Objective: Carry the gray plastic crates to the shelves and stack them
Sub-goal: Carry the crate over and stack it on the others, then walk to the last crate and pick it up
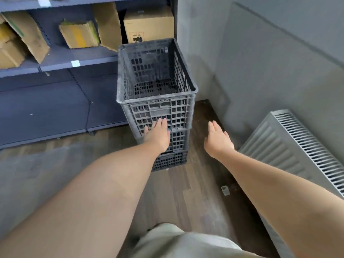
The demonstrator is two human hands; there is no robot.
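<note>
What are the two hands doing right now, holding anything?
Left hand: open, fingers straight, in front of the crate stack; contact unclear.
Right hand: open, holding nothing.

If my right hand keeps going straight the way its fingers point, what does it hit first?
Probably nothing close: the right hand points past the crate stack at bare floor, then the gray wall behind. Depth is unclear.

From my feed the room is evenly, softly lit with no glare. Weak shadows sit under the stacked crates (158,108) on the floor (186,192). Wide-angle bending curves the shelves (55,62) and radiator (297,146) near the edges. My forearms look smeared, and compression softens fine detail.
</note>
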